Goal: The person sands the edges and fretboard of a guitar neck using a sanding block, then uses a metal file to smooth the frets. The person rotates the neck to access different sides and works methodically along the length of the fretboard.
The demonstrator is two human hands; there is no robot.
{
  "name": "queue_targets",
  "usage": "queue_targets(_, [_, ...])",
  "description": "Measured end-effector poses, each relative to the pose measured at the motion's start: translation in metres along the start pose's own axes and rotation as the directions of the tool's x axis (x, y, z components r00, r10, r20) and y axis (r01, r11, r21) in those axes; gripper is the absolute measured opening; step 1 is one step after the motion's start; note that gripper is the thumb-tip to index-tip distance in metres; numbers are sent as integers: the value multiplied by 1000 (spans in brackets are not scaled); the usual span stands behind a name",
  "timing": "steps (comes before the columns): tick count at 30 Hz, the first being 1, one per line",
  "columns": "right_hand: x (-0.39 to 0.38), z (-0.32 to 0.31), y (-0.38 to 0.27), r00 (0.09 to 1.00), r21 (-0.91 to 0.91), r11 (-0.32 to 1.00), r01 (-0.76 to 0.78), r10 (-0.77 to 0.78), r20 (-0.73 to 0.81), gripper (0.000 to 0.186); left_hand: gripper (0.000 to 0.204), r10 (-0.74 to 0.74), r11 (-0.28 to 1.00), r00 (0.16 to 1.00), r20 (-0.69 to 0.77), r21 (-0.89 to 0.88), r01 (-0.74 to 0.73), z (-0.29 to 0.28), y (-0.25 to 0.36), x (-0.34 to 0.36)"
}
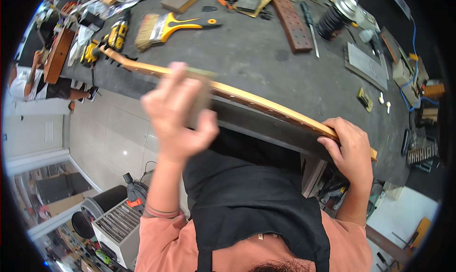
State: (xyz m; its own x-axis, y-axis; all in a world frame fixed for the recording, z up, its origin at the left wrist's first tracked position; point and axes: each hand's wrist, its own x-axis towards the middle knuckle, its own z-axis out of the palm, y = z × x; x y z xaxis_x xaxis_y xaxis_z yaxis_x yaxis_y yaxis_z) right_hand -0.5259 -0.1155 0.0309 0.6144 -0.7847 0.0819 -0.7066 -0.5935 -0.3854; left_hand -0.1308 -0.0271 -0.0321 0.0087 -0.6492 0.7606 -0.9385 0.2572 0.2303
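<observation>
A pale wooden guitar neck [270, 106] lies on its edge along the near side of the dark workbench, its headstock toward the left. My right hand [351, 146] is closed around the neck near its right end. My left hand [173, 113], smeared by motion, grips a flat greyish block [202, 91], which looks like a sanding block. The block is against or just beside the neck, left of its middle; its working face is hidden.
On the workbench [251, 58] lie a wide yellow-handled brush [178, 27], a yellow-black power tool [118, 34], a drilled brown bar [292, 22], a screwdriver [309, 27] and a grey plate [366, 65]. A black can [336, 18] stands far right. Another person [35, 82] stands at left.
</observation>
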Motion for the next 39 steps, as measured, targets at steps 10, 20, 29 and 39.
queue_targets(10, [-125,-5,103,879,397,869,-294,409,-244,37,97,-27,999,956,291,24,21,-51,-39,3])
queue_targets(20, [-132,20,112,857,138,957,-254,289,-426,40,105,448,877,828,336,-346,-334,87,207,27])
queue_targets(29, [-140,40,106,788,-6,927,-375,316,-528,59,104,381,921,870,312,-205,-330,47,117,25])
queue_targets(39, [-147,54,115,727,-107,916,-386,231,-647,46,90,550,834,684,479,-368,-412,130,322,63])
